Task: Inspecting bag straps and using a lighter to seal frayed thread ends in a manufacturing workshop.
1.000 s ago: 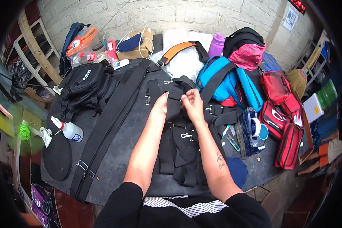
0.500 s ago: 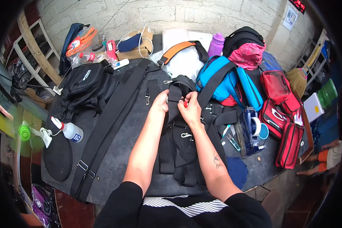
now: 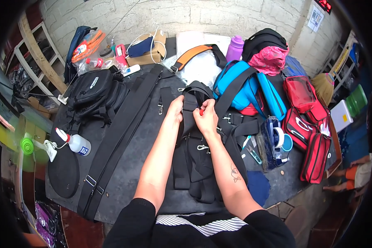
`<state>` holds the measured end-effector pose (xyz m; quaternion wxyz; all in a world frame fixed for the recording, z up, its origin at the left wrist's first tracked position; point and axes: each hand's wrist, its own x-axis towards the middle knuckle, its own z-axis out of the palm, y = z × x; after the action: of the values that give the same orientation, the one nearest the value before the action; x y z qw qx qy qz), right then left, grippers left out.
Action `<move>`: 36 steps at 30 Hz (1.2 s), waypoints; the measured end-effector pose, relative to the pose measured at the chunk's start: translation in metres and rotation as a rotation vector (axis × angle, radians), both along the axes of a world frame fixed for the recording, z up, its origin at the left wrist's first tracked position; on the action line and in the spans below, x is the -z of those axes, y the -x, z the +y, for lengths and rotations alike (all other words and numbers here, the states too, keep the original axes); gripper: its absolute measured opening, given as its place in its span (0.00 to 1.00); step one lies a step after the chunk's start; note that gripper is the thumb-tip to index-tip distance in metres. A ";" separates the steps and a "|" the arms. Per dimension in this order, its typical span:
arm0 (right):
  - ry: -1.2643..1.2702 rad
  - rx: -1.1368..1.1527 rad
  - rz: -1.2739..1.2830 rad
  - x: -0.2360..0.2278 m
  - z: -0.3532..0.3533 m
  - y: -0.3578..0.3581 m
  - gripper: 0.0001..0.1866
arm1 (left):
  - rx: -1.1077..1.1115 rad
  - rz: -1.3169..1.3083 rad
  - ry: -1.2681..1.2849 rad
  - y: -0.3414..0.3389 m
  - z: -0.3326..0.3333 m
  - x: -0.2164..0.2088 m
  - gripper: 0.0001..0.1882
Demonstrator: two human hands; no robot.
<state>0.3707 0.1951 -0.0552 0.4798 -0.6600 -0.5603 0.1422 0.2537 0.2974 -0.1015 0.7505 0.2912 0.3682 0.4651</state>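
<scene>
One black strap (image 3: pixel 189 120) loops up over the table (image 3: pixel 128 161). The person's left hand (image 3: pixel 176 108) pinches the strap's left edge, fingers closed. The right hand (image 3: pixel 208 118), at the right edge, curls snugly around a red item (image 3: pixel 201 112), mostly hidden; whether it also grips the strap cannot be told. A clip (image 3: pixel 202 147) lies below, and a blue bag (image 3: pixel 233 84) to the right.

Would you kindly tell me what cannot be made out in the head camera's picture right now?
Red item in the right hand: head view, mostly covered by that hand.
Green fan: head view, blades blurred, seemingly by spinning.
Person at far right: head view, upper body cut off by the picture's dark rim.
Paper posted high at right: head view, print too small to read.
</scene>
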 end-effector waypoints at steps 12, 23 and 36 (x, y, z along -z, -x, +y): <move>0.065 -0.175 0.139 0.019 0.015 -0.021 0.18 | 0.070 0.022 -0.019 0.000 -0.018 -0.032 0.13; -0.001 -0.254 0.200 0.013 0.010 -0.021 0.17 | 0.134 -0.077 -0.021 0.002 -0.016 -0.031 0.12; -0.123 -0.256 0.829 0.017 0.001 -0.011 0.12 | -0.009 -0.014 0.030 -0.004 -0.027 -0.042 0.14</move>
<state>0.3820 0.1965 -0.0722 0.6809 -0.4426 -0.4052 0.4198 0.2582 0.2703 -0.0600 0.7552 0.2751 0.3714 0.4648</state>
